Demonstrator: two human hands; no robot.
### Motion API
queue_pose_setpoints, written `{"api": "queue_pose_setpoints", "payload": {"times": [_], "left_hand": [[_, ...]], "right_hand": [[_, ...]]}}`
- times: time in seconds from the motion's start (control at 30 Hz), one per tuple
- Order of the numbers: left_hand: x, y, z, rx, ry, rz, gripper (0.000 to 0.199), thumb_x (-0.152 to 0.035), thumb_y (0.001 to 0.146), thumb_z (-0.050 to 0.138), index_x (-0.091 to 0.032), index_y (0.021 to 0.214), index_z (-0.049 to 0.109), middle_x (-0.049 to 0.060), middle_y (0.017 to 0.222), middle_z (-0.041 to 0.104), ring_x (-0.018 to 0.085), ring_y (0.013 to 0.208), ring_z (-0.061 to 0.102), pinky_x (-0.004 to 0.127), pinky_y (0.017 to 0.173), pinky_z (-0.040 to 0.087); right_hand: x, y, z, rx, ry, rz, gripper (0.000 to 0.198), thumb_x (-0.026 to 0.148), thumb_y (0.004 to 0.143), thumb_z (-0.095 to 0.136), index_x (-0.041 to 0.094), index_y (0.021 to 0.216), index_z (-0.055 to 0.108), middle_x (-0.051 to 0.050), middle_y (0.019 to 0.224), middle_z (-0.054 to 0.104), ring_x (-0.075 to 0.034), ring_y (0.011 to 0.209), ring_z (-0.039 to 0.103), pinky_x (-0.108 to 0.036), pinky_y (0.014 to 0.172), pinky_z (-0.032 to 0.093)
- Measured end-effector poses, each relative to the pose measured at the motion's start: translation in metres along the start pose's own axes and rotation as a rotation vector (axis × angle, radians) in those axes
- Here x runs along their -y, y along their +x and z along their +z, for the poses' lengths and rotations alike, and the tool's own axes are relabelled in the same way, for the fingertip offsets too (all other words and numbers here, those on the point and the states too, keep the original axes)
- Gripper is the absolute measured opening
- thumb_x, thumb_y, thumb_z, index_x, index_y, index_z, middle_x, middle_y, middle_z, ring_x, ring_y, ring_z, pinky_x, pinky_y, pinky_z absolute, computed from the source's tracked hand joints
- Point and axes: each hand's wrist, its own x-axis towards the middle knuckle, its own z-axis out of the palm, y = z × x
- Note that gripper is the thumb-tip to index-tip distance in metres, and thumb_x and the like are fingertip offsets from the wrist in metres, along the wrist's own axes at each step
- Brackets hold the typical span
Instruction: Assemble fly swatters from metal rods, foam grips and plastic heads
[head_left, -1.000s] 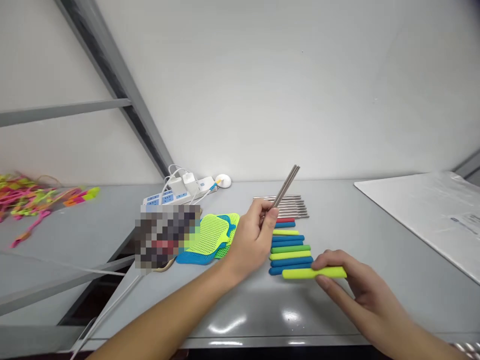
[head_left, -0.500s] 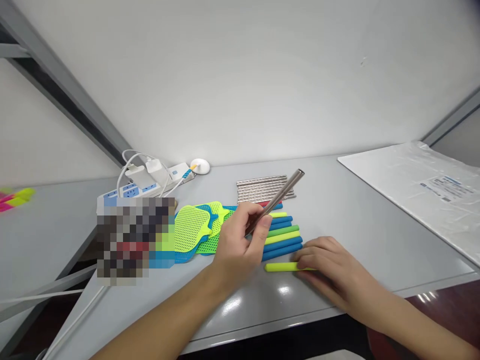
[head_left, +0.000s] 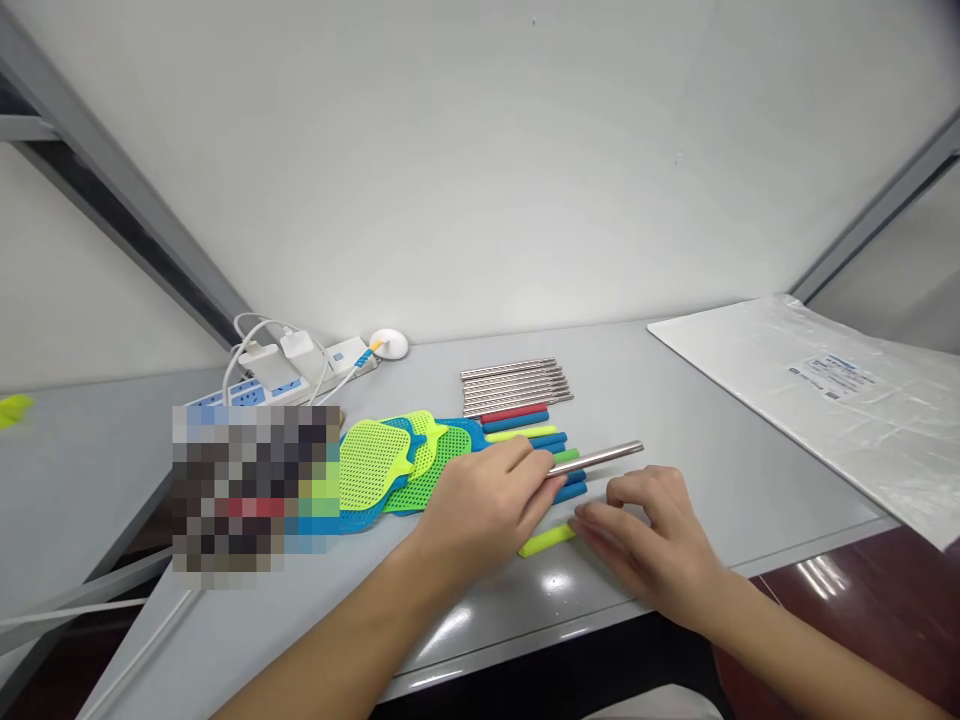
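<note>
My left hand (head_left: pixel 491 495) is closed around a shiny metal tube (head_left: pixel 604 456), whose free end points right above the table. Below and to the right, my right hand (head_left: pixel 649 545) has its thumb and fingers closed on the right end of a yellow-green plastic handle (head_left: pixel 546 541); that end is hidden by the fingers. Behind my left hand lies a row of coloured handles, with a red handle (head_left: pixel 514 412) at the back and blue, green and yellow ones partly covered. Mesh fly swatter heads, among them a yellow-green swatter head (head_left: pixel 373 465), overlap to the left.
A row of thin metal rods (head_left: pixel 516 388) lies near the wall. At left are a power strip (head_left: pixel 352 358) with white plugs and cables, a round white device (head_left: pixel 390 344) and a pixelated patch. A white wrapped board (head_left: pixel 757 350) rests on the right side.
My left hand has lowered the metal tube from a steep tilt to nearly level, pointing right. The yellow-green handle has turned slightly, its right end now farther from me, and my right hand's fingers have lifted.
</note>
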Motion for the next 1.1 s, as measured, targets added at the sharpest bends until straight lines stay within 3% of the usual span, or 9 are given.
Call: {"api": "queue_pose_setpoints", "payload": {"times": [0.1,0.23,0.3,0.4,0.5,0.67,0.8,0.9,1.1], "left_hand": [[-0.004,0.0,0.001,0.01,0.078,0.064,0.023,-0.026,0.097,0.05,-0.017,0.081,0.064,0.001,0.071,0.059,0.015,0.06,0.055,0.027,0.05,0.036],[-0.007,0.001,0.001,-0.013,0.128,0.096,0.025,-0.024,0.098,0.049,-0.016,0.08,0.065,0.0,0.068,0.057,0.015,0.057,0.053,0.028,0.049,0.036],[-0.008,0.0,0.001,-0.022,0.147,0.148,0.024,-0.024,0.097,0.051,-0.016,0.081,0.066,0.0,0.067,0.058,0.015,0.057,0.053,0.029,0.05,0.036],[-0.01,-0.001,0.001,-0.06,0.127,0.201,0.019,-0.025,0.096,0.056,-0.016,0.083,0.067,0.0,0.068,0.061,0.015,0.059,0.055,0.029,0.051,0.037],[-0.009,0.0,-0.002,-0.16,-0.035,0.1,0.021,-0.037,0.092,0.064,-0.015,0.091,0.066,0.0,0.07,0.064,0.013,0.061,0.058,0.026,0.055,0.042],[-0.001,0.002,-0.016,-0.287,-0.197,-0.002,0.031,-0.045,0.084,0.073,-0.016,0.089,0.064,-0.002,0.067,0.062,0.01,0.057,0.053,0.024,0.053,0.04],[0.0,0.002,-0.021,-0.247,-0.228,0.039,0.019,-0.032,0.093,0.061,-0.016,0.083,0.061,-0.002,0.064,0.057,0.011,0.056,0.048,0.025,0.051,0.037],[-0.003,0.002,-0.02,-0.19,-0.281,0.047,0.021,-0.018,0.096,0.048,-0.017,0.078,0.059,-0.002,0.062,0.052,0.011,0.056,0.045,0.025,0.051,0.036],[-0.009,0.001,-0.013,-0.186,-0.391,0.068,0.025,-0.016,0.096,0.048,-0.018,0.072,0.054,-0.003,0.059,0.044,0.01,0.053,0.039,0.025,0.048,0.031]], "right_hand": [[0.002,-0.001,0.003,-0.012,-0.052,-0.031,0.029,0.027,0.083,0.075,0.023,0.108,0.06,-0.007,0.099,0.059,-0.021,0.093,0.052,-0.042,0.088,0.038],[0.001,-0.002,0.008,-0.09,-0.119,0.066,0.042,0.04,0.081,0.077,0.023,0.115,0.06,-0.012,0.112,0.058,-0.027,0.106,0.052,-0.047,0.094,0.035],[0.0,-0.001,0.009,-0.132,-0.173,0.1,0.035,0.036,0.085,0.073,0.025,0.115,0.061,-0.012,0.112,0.06,-0.027,0.105,0.054,-0.047,0.094,0.033],[-0.002,0.003,0.007,-0.107,-0.14,0.093,0.014,0.022,0.094,0.062,0.024,0.108,0.063,-0.005,0.097,0.068,-0.019,0.088,0.061,-0.048,0.097,0.027],[-0.004,0.007,0.002,-0.114,-0.062,0.109,0.017,0.011,0.096,0.055,0.022,0.105,0.063,0.001,0.083,0.069,-0.012,0.073,0.062,-0.049,0.102,0.022],[-0.013,0.005,-0.004,-0.165,0.009,0.176,0.022,0.006,0.092,0.057,0.022,0.106,0.063,-0.001,0.085,0.068,-0.013,0.073,0.063,-0.051,0.103,0.026],[-0.017,0.002,-0.005,-0.213,0.03,0.193,0.025,0.005,0.09,0.057,0.023,0.107,0.062,-0.002,0.088,0.068,-0.014,0.073,0.063,-0.052,0.103,0.03],[-0.017,0.0,-0.006,-0.22,0.038,0.208,0.028,0.004,0.089,0.057,0.024,0.108,0.062,-0.002,0.088,0.068,-0.015,0.073,0.064,-0.052,0.102,0.032],[-0.02,0.0,-0.006,-0.185,0.056,0.176,0.035,0.0,0.09,0.054,0.026,0.113,0.06,-0.002,0.086,0.068,-0.015,0.073,0.064,-0.048,0.095,0.04]]}}
